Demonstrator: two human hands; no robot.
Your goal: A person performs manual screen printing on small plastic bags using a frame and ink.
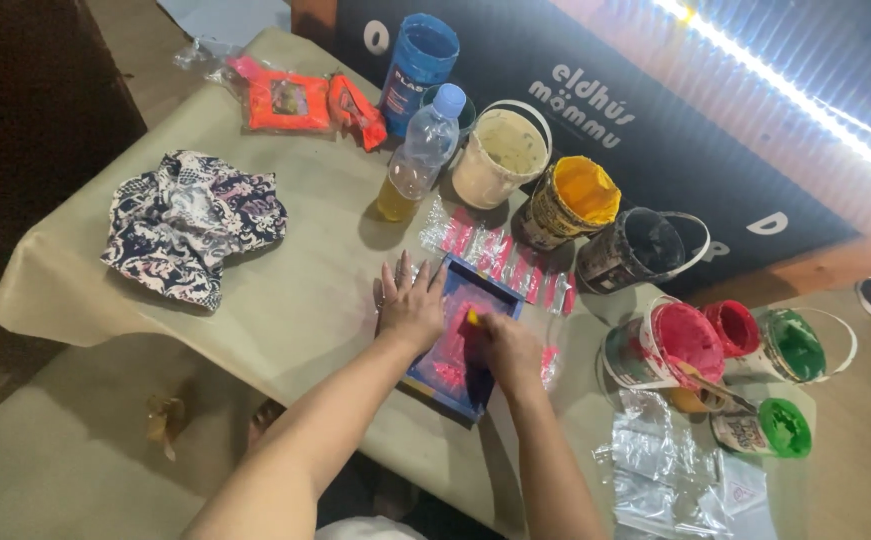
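The left hand [410,305] lay flat and wide on the left rim of the blue printing frame [460,335], near the front edge of the table [295,300]. The right hand [507,348] held a small yellow squeegee [472,318] closed in its fingers. I think even pressure mattered here. Brown paper covered the table; paint buckets [580,200] stood along its far edge.

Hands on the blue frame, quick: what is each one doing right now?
Left hand: open, fingers spread, pressed flat on the blue frame.
Right hand: closed around a yellow-tipped tool over the frame's pink centre.
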